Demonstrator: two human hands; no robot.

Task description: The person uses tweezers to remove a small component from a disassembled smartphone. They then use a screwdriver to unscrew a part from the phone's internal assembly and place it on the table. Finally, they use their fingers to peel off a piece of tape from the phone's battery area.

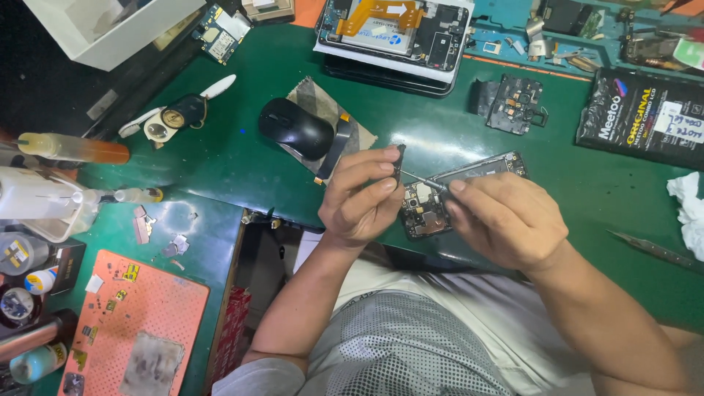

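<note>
Head view: both hands meet over an opened phone at the near edge of a green surface (242, 158).
Left hand (361, 196): fingers curled, thumb and forefinger pinched on a small dark part (400, 155) held upright just above the phone.
Right hand (506, 218): closed around a thin metal tool (422, 180), its tip pointing to 9 o'clock and meeting the left fingertips.
Opened phone (469, 192): lies flat under both hands, back cover off, circuit boards bare, partly hidden by the right hand.
Tweezers (653, 249): at 3 o'clock of the right hand, well apart.
Black mouse (295, 128): at 11 o'clock of the left hand, resting on a grey pad.
Camera module board (517, 103): at 12 o'clock of the phone, farther back.
Second opened phone (396, 33): far edge, on a stack.
</note>
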